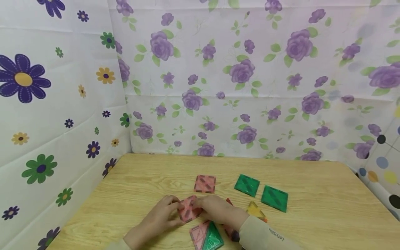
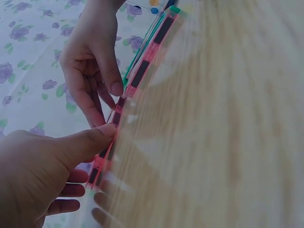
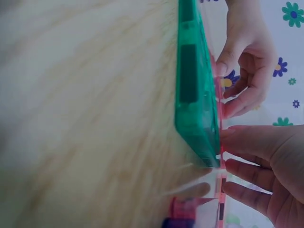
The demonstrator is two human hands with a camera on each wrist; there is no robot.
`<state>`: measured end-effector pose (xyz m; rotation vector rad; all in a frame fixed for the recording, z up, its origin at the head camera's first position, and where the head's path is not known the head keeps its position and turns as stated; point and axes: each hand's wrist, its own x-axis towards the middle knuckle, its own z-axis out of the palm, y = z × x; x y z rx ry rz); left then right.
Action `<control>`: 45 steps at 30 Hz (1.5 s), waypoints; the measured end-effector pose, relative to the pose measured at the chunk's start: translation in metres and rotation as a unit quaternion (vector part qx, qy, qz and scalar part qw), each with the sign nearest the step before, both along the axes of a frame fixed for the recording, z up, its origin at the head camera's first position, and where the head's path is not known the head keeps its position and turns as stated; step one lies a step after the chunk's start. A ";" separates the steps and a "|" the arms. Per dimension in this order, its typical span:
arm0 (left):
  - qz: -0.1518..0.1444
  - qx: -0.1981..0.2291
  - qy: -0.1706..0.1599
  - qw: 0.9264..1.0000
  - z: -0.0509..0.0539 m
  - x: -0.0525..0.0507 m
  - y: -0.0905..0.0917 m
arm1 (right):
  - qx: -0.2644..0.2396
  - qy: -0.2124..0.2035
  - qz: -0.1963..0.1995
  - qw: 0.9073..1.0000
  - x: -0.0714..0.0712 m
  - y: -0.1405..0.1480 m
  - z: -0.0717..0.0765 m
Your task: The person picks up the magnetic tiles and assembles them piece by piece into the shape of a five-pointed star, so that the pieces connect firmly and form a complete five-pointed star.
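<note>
Low over the wooden table, a pink square magnetic tile lies between both hands in the head view. My left hand holds its left side, with the thumb along the edge in the left wrist view. The right hand grips the opposite side, its fingertips on the tile's edge. Just nearer me, a pink triangular tile and a green triangular tile sit side by side. Another pink square tile lies beyond the hands.
Two green square tiles, one left and one right, lie at the right of the wooden table. A yellow triangular tile and red pieces are partly hidden by the right arm. Flowered cloth hangs behind the table.
</note>
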<state>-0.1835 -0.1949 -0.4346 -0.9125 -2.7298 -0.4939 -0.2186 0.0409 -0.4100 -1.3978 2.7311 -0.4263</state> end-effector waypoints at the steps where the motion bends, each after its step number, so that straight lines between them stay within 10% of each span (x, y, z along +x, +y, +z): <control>1: 0.000 -0.003 -0.001 1.000 0.001 0.000 0.000 | -0.001 -0.002 0.001 1.000 0.000 0.000 0.000; 7: 0.008 -0.006 0.002 1.000 0.006 -0.005 0.001 | -0.009 -0.003 0.012 1.000 -0.002 0.004 0.008; 17: -0.019 -0.008 0.115 0.993 0.022 -0.012 0.020 | 0.011 -0.003 -0.047 0.999 0.001 0.016 0.031; 28: -0.009 0.024 0.091 0.995 0.048 -0.009 0.046 | -0.026 0.035 -0.072 0.996 0.014 0.040 0.061; 45: -0.053 0.089 0.115 0.988 0.054 -0.001 0.081 | -0.058 0.047 -0.128 0.989 0.036 0.080 0.079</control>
